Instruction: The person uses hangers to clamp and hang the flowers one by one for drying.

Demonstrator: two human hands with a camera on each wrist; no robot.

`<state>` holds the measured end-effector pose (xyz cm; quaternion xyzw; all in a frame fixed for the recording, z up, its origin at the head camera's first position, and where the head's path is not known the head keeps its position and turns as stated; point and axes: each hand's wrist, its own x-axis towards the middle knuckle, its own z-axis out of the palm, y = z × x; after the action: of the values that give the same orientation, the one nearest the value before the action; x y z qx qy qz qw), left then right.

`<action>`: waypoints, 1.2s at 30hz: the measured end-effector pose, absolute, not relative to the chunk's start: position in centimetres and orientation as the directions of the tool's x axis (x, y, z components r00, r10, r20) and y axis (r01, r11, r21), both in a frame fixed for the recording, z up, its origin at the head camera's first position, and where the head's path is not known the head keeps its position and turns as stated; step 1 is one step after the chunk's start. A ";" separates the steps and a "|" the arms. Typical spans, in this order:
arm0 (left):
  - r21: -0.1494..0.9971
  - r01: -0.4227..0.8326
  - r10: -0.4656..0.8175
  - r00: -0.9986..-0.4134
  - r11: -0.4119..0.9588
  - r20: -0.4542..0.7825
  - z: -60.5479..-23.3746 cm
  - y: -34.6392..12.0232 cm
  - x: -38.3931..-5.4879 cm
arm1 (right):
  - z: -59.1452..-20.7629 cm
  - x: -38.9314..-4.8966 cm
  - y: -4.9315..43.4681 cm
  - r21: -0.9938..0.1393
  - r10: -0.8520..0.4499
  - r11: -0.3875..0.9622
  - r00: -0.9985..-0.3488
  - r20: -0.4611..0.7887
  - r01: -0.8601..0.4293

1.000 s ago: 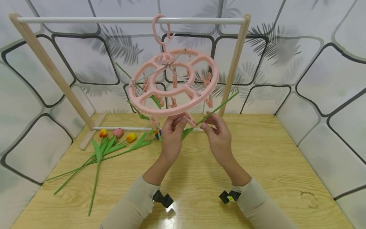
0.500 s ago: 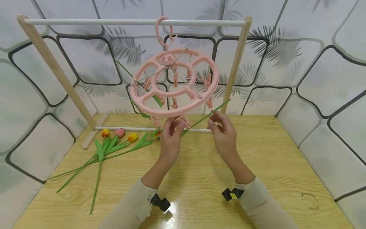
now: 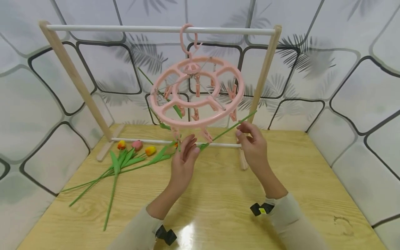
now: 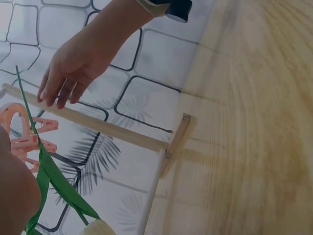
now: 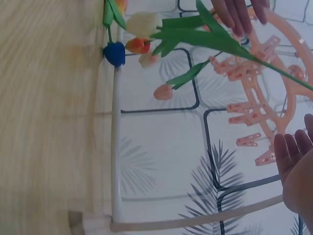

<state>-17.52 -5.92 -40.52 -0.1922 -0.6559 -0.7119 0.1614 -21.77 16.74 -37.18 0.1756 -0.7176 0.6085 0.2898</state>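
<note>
A pink round clip hanger (image 3: 200, 122) hangs by its hook from a white rod. Its front clothespin (image 3: 206, 134) grips the green stem of an artificial white tulip (image 5: 144, 23), which slants up to the right. My left hand (image 3: 184, 159) is just below and left of that clothespin, fingers loosely bent and holding nothing. Near the upper end of the stem (image 3: 237, 124), my right hand (image 3: 255, 146) hovers with relaxed fingers, nothing between them. In the left wrist view the right hand (image 4: 73, 63) appears apart from the stem. Another tulip, a pink one (image 5: 163, 92), hangs from the hanger.
Wooden posts (image 3: 264, 69) carry the white rod (image 3: 140, 28) over the wood-grain table (image 3: 218, 201). Several artificial tulips, including a pink one (image 3: 136, 145) and a yellow one (image 3: 150, 150), lie on the left. A blue tulip (image 5: 114, 54) appears near the lower rod. Patterned walls enclose the table.
My left hand has let go of the front clothespin and dropped down and left. My right hand has moved away from the stem to the right. The head view has shifted slightly.
</note>
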 end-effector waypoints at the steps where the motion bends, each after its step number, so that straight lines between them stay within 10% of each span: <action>1: 0.873 0.481 0.031 -0.874 -0.086 0.485 -40.7 -6.0 -17.3 | -37.0 -22.0 17.1 -0.761 0.094 0.216 -0.763 0.640 -0.611; 16: 0.903 0.429 0.115 -0.896 -0.023 0.428 -42.3 -11.9 -12.1 | -30.4 -25.3 20.1 -0.359 -0.152 0.470 -0.475 0.867 -0.806; 36: 0.800 0.216 -0.138 -0.928 0.560 0.347 -42.1 -29.0 -14.4 | -27.3 -27.2 20.0 -0.109 -0.449 0.480 -0.351 0.822 -0.871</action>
<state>-14.42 -28.95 -42.05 -0.0228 -0.8628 -0.4684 0.1890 -27.23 19.95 -27.29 0.4269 -0.7730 0.2790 0.3774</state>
